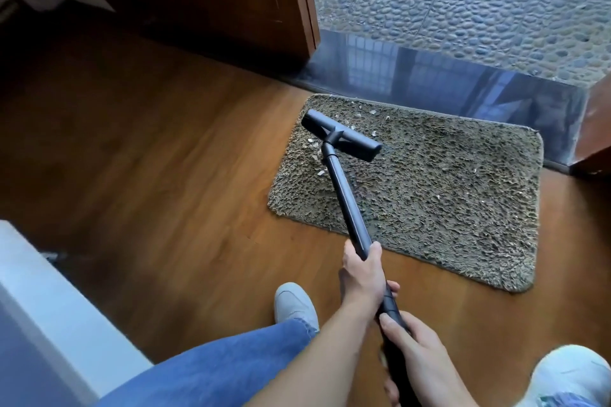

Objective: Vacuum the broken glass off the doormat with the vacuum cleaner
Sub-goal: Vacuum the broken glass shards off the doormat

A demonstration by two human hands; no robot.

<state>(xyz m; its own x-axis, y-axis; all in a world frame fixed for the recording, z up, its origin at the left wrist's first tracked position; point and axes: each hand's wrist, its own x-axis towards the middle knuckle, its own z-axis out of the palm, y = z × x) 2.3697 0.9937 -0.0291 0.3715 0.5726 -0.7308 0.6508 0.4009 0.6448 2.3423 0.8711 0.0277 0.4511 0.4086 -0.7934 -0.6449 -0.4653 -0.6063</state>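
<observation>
Left hand, right hand: both grasp one vacuum wand | one doormat | roughly a dozen glass shards

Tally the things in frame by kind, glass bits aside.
doormat: 1
vacuum cleaner: 1
hands: 2, left hand and right hand, both gripping the vacuum cleaner
shoes: 2
glass bits: too small to count
Total: 6

Blue jeans and the pale grey left shoe show left of the left grip; the right shoe matches.
</observation>
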